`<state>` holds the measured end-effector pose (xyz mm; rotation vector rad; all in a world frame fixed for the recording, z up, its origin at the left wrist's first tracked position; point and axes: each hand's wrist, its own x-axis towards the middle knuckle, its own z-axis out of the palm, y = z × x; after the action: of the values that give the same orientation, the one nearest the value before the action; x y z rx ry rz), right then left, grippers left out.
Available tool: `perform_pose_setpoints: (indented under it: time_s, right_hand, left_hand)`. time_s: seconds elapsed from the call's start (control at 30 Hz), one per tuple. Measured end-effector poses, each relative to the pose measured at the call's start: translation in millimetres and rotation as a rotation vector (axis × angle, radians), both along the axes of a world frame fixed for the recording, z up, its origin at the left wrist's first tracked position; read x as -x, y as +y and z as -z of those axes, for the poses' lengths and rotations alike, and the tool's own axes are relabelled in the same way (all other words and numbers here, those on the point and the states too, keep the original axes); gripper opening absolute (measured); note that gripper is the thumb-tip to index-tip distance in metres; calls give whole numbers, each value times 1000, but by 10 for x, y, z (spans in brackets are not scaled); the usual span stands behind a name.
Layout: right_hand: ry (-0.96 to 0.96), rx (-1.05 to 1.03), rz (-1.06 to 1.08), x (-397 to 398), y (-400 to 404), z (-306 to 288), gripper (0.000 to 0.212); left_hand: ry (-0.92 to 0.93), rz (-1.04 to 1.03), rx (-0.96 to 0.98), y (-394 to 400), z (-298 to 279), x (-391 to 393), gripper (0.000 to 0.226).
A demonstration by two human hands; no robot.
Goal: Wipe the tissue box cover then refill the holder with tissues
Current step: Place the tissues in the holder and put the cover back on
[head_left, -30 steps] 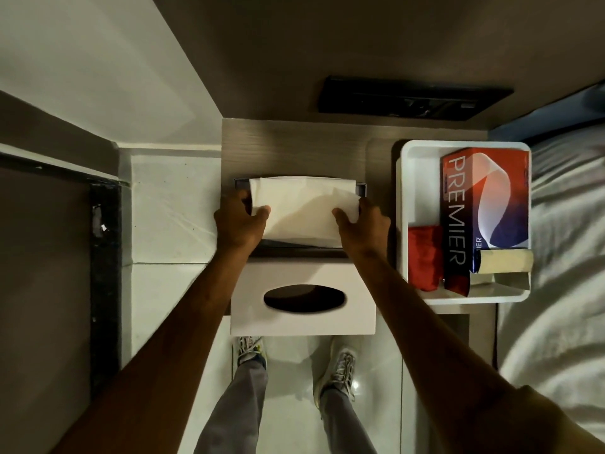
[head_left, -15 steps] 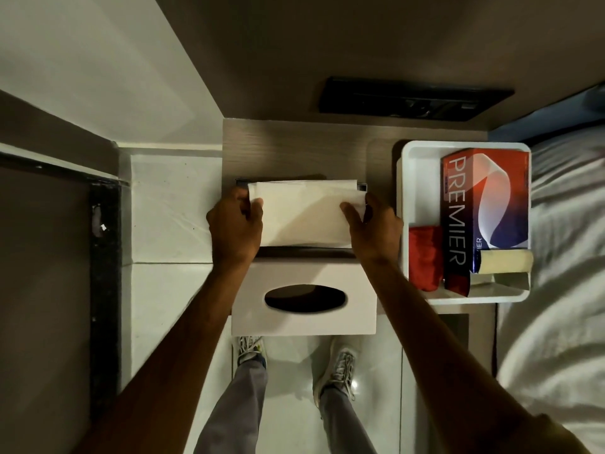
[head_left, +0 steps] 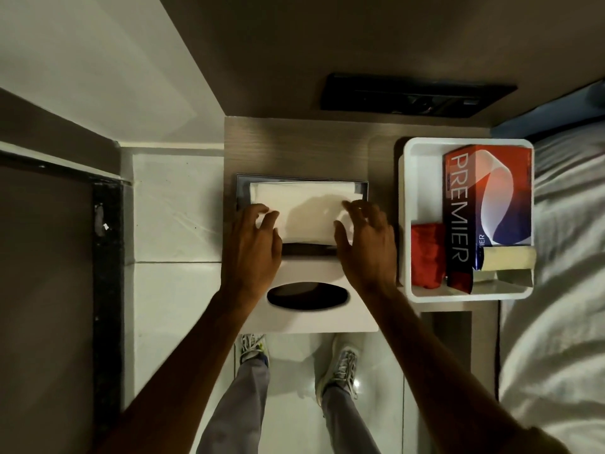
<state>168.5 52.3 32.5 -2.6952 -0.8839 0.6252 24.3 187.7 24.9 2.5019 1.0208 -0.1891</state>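
A white stack of tissues point(head_left: 304, 208) lies flat inside the dark tissue holder base point(head_left: 243, 191) on the wooden bedside table. The white tissue box cover point(head_left: 314, 319), with a dark oval slot, rests at the table's near edge, just in front of the base. My left hand point(head_left: 253, 247) hovers over the stack's near left corner with fingers spread, its fingertips touching or just above the tissues. My right hand point(head_left: 366, 244) is over the near right corner, fingers apart and slightly blurred. Neither hand grips anything.
A white tray point(head_left: 406, 224) to the right holds a red and blue PREMIER tissue box point(head_left: 484, 208), a red cloth point(head_left: 427, 253) and a pale roll point(head_left: 509, 262). A bed with white sheets point(head_left: 563, 290) lies further right. A dark wall panel point(head_left: 415, 96) sits behind; my shoes are below.
The tissue stack went down into the holder base and now lies flat. Both hands let go of its sides and drew back a little with fingers spread.
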Motion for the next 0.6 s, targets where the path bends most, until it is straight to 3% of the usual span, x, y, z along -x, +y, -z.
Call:
perform_pose_setpoints:
  time_s: [0.1,0.23,0.33,0.43,0.6]
  right_hand:
    - [-2,-122,267,224,-241,-137,54]
    - [344,0,507,598,-706,-195,87]
    - [431,91,537,823,-869,-162,96]
    - [396,61,595,930,-834,-145,80]
    - [272,-24,557,906,-669,-344,80]
  left_hand:
    - [-72,-263,-17,-168,-103,294,42]
    - [42,-676,413,-524,-187,704,68]
    - [80,-691,534,-709,-209,791,79]
    - [111,-724,474,-730,-215,729,75]
    - [14,-715,396,-584,-428,604,73]
